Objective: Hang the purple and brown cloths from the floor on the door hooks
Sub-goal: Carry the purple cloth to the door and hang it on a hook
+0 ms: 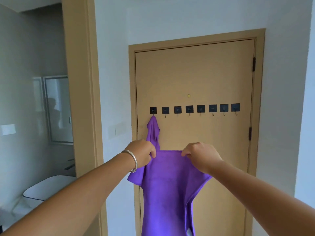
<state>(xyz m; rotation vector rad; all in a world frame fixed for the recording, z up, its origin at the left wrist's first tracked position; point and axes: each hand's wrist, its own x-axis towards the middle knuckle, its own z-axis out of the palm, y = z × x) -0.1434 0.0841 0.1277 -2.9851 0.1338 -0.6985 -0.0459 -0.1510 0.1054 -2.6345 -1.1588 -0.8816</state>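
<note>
A purple cloth (166,188) hangs stretched between my two hands in front of the tan door (196,74). My left hand (142,154) pinches its top left edge and my right hand (199,155) pinches its top right edge. Another purple cloth (152,130) hangs from the leftmost hook (153,110). A row of several black square hooks (195,109) runs across the door at mid height; the others carry nothing. No brown cloth is in view.
A wooden door frame (80,82) stands to the left, with a room beyond it holding a white basin or seat (46,188). White wall surrounds the door. Hinges (253,64) sit on the door's right edge.
</note>
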